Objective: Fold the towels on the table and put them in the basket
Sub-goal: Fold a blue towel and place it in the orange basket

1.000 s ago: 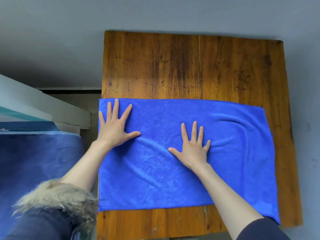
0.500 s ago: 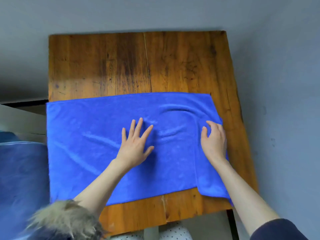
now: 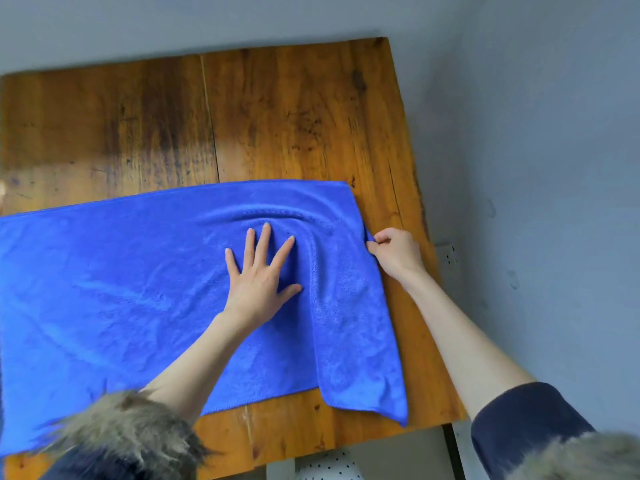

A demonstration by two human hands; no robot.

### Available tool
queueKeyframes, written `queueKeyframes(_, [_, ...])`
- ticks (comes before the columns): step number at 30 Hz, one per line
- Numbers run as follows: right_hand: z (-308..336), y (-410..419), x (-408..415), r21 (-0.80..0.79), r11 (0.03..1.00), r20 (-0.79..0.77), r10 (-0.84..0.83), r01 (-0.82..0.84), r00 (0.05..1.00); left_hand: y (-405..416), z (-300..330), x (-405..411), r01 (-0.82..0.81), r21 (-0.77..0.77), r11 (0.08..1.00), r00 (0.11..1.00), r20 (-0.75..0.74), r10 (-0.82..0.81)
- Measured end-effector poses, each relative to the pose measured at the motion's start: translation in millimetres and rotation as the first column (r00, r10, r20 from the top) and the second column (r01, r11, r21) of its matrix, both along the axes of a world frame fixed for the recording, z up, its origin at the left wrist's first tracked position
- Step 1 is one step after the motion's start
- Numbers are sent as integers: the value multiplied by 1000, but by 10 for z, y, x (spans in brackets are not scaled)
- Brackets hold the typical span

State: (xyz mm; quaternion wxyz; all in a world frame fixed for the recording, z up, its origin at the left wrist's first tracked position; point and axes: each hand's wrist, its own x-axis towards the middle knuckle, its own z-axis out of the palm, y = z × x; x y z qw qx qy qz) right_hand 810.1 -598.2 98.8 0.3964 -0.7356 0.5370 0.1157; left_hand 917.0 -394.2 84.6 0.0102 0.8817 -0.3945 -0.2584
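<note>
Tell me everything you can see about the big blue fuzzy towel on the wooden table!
The big blue fuzzy towel looks like soft microfibre with a thin stitched hem. It lies spread on the worn brown wooden table, mostly flat, with curved wrinkles near its right end. Its left part runs out of view. The left hand presses flat on it with fingers spread. The right hand pinches its right edge. The near right corner hangs slightly past the table's front edge.

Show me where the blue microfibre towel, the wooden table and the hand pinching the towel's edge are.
blue microfibre towel (image 3: 131,271): head view, flat middle area.
wooden table (image 3: 277,116): head view, bare far surface.
right hand (image 3: 394,252): head view, back of hand at towel's right edge.
</note>
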Motion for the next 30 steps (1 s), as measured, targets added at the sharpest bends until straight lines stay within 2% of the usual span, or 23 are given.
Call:
queueKeyframes(3, [93,-221,-16,-21,999,73,-33,34,997,2,15,15,-15,16,1000,1000,-10,15])
queueKeyframes(6, [191,-626,6,-139,982,130,-108,126,986,-1,24,9,-38,-10,999,999,-20,38])
queueKeyframes(10, [219,-1055,148,-223,973,145,-19,51,989,-1,24,7,-40,21,999,999,-15,41])
queueKeyframes(13, [128,-1127,165,-153,988,133,12,9,991,-23,43,5,-66,4,998,997,-30,66])
queueKeyframes(17, [23,-1019,-7,2,987,213,-156,159,964,-53,51,6,-86,17,996,995,-42,87])
queueKeyframes(21, [38,-833,-174,-41,961,269,-255,275,929,-134,88,-21,-126,43,991,990,-58,128])
queueKeyframes(23, [39,-718,-213,-44,966,237,-239,256,942,-188,110,-74,-163,26,986,984,-71,165])
queueKeyframes(27, [-14,-606,-211,39,980,113,-201,198,973,-358,124,-240,-171,-169,971,984,-82,159])
queueKeyframes(30, [-9,-668,-164,42,973,75,-229,226,971,-448,95,-325,-103,-93,990,991,-97,94])
